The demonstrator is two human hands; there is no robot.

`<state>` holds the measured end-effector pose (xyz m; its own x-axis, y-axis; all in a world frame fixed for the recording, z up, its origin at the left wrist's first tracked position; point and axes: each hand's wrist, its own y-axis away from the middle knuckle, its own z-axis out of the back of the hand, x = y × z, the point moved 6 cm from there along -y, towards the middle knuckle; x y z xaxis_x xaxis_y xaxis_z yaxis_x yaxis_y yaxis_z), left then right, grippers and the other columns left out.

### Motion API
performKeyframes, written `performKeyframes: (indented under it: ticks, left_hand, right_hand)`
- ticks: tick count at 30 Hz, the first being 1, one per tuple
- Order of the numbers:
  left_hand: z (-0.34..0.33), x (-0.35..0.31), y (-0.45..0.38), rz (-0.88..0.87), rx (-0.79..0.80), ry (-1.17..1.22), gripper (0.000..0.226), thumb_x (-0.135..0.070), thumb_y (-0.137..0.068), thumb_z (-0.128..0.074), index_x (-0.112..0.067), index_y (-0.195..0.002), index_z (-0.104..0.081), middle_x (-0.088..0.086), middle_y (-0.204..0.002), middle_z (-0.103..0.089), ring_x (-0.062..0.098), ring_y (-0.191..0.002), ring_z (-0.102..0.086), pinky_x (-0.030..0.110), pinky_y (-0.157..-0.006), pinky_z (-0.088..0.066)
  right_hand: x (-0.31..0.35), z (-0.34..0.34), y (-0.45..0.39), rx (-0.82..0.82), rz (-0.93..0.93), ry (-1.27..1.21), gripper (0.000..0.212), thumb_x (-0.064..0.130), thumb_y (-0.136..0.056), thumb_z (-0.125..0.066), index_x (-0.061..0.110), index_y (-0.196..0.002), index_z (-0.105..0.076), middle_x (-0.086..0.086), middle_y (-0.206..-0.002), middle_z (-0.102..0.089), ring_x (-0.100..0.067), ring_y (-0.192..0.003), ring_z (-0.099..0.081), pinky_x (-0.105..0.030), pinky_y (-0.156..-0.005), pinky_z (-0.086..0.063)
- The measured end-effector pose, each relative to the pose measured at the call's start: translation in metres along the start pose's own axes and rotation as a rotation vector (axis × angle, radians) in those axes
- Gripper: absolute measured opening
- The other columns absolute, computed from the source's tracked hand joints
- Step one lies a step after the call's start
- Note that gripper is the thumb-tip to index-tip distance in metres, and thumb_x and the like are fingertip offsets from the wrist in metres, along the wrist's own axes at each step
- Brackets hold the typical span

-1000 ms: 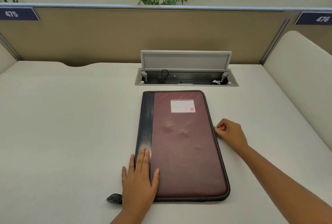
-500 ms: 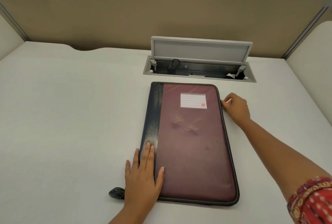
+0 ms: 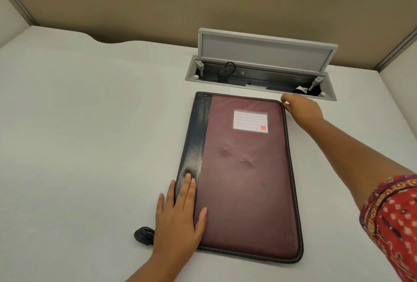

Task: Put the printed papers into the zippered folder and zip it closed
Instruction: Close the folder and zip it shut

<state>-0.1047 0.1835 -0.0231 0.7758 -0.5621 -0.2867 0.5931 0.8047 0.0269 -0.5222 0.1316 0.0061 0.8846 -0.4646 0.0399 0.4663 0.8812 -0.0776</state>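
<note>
Maroon leatherette zippered folder (image 3: 246, 175) with glossy dark spine, lying flat and closed on matte white surface (image 3: 90, 146), left hand (image 3: 178, 218) released, palm flat on its near corner, right hand (image 3: 302, 107) pinching something at the far right zip corner, rectangular grey cable tray (image 3: 259, 74) beyond

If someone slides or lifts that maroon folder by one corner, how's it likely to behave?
The folder lies flat and holds its shape, so probably fairly stiff, with slight sag. Its cover looks smooth on a smooth desk, so it likely slides easily; the left hand pressing it flat fits that.
</note>
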Motion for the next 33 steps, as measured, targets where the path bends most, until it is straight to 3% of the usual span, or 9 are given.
performKeyframes:
  ticks: [4, 6, 13, 16, 19, 22, 25, 33]
  left_hand:
    - [-0.003, 0.003, 0.001, -0.010, 0.009, -0.006, 0.064, -0.053, -0.092, -0.016, -0.017, -0.141, -0.034, -0.005, -0.149, -0.030, 0.027, -0.136, -0.032, 0.039, -0.115, -0.020]
    - [-0.003, 0.003, 0.001, -0.010, 0.005, 0.003, 0.065, -0.054, -0.092, -0.013, -0.017, -0.140, -0.036, -0.004, -0.148, -0.032, 0.027, -0.136, -0.031, 0.035, -0.113, -0.011]
    - [-0.001, 0.002, 0.000, -0.037, -0.029, 0.025, 0.060, -0.049, -0.091, -0.024, -0.015, -0.135, -0.044, -0.002, -0.145, -0.039, 0.030, -0.133, -0.038, 0.036, -0.105, -0.022]
    - [0.000, 0.003, -0.001, -0.035, -0.022, 0.025, 0.059, -0.050, -0.089, -0.030, -0.015, -0.133, -0.048, -0.002, -0.144, -0.041, 0.031, -0.128, -0.045, 0.038, -0.107, -0.027]
    - [0.002, 0.002, -0.002, -0.032, -0.016, 0.023, 0.062, -0.052, -0.091, -0.020, -0.015, -0.131, -0.050, -0.001, -0.142, -0.045, 0.031, -0.126, -0.048, 0.039, -0.105, -0.031]
    - [0.004, 0.000, -0.004, -0.041, -0.046, 0.023, 0.059, -0.051, -0.089, -0.028, -0.014, -0.127, -0.055, 0.000, -0.138, -0.049, 0.029, -0.126, -0.044, 0.045, -0.093, -0.048]
    - [0.005, -0.001, -0.004, -0.053, -0.065, 0.022, 0.060, -0.046, -0.077, -0.043, -0.013, -0.124, -0.058, 0.001, -0.135, -0.053, 0.033, -0.123, -0.051, 0.051, -0.087, -0.050]
    - [0.004, -0.002, -0.004, -0.053, -0.082, 0.014, 0.060, -0.046, -0.076, -0.044, -0.014, -0.125, -0.057, 0.000, -0.135, -0.053, 0.034, -0.119, -0.054, 0.050, -0.088, -0.050]
  right_hand:
    - [0.009, 0.002, -0.019, 0.064, 0.171, 0.165, 0.016, 0.025, -0.096, -0.043, 0.014, -0.104, -0.052, -0.016, -0.102, -0.058, -0.037, -0.078, -0.059, -0.034, -0.058, -0.040]
    - [0.019, 0.008, -0.028, 0.064, 0.267, 0.206, 0.016, 0.027, -0.095, -0.046, 0.015, -0.104, -0.053, -0.013, -0.100, -0.057, -0.035, -0.074, -0.059, -0.034, -0.057, -0.040]
    - [0.090, 0.014, -0.058, 0.053, 0.526, 0.337, 0.017, 0.029, -0.095, -0.046, 0.015, -0.098, -0.054, -0.011, -0.096, -0.055, -0.031, -0.070, -0.059, -0.029, -0.050, -0.028]
    - [0.119, 0.011, -0.066, 0.030, 0.548, 0.323, 0.014, 0.027, -0.094, -0.048, 0.014, -0.097, -0.053, -0.012, -0.094, -0.056, -0.032, -0.070, -0.059, -0.030, -0.050, -0.029]
    - [0.142, 0.010, -0.071, 0.000, 0.550, 0.307, 0.011, 0.025, -0.093, -0.051, 0.015, -0.098, -0.052, -0.012, -0.096, -0.055, -0.032, -0.074, -0.058, -0.031, -0.050, -0.033]
    - [0.168, 0.010, -0.074, -0.029, 0.558, 0.257, 0.012, 0.024, -0.093, -0.052, 0.014, -0.099, -0.051, -0.014, -0.098, -0.052, -0.033, -0.077, -0.057, -0.032, -0.051, -0.034]
    - [0.197, 0.008, -0.076, -0.035, 0.581, 0.222, 0.010, 0.020, -0.093, -0.051, 0.013, -0.100, -0.051, -0.015, -0.098, -0.051, -0.033, -0.077, -0.055, -0.033, -0.051, -0.032]
    - [0.227, 0.004, -0.071, -0.049, 0.421, 0.136, 0.024, 0.005, -0.089, -0.048, 0.012, -0.112, -0.048, -0.017, -0.103, -0.051, -0.032, -0.074, -0.053, -0.032, -0.051, -0.031]
